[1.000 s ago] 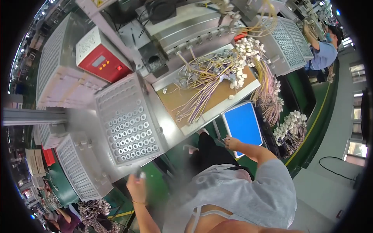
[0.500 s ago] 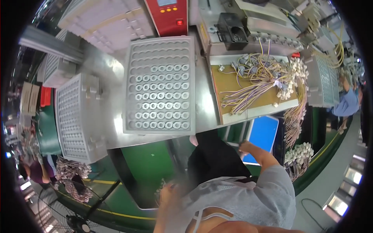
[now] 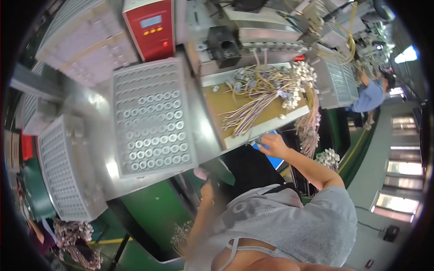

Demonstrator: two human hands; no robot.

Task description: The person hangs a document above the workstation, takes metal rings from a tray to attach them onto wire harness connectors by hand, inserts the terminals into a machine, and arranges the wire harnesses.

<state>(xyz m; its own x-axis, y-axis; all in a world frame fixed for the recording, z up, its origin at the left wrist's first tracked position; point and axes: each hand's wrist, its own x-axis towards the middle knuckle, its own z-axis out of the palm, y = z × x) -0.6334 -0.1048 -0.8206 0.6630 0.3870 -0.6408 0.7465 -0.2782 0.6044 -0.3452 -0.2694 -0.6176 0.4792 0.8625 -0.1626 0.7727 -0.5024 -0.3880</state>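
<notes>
My right hand (image 3: 273, 145) is at the front edge of the tan board (image 3: 216, 103), its fingers curled together. Whatever they pinch is too small to make out. Motion smears my left hand (image 3: 207, 190), which is low by the table's front edge, below the grey tray (image 3: 190, 140); its fingers do not show clearly. Several rows of round, ring-like pieces (image 3: 156, 141) fill the nearer part of that tray. On the board lies a tangled heap of yellow and purple wires (image 3: 253, 106) with white connectors (image 3: 298, 83) at the right.
A red box with a small screen (image 3: 151, 27) stands behind the tray. Another grey tray (image 3: 58, 171) is at the left, and stacked pale trays (image 3: 90, 49) rise at the back left. Hanging wire bundles (image 3: 309, 133) are at the right. A person in blue (image 3: 370, 97) is farther right.
My right hand has risen from beside the blue panel to the board's edge. My left hand has moved up toward the table. The view has turned, so the table appears shifted left and tilted.
</notes>
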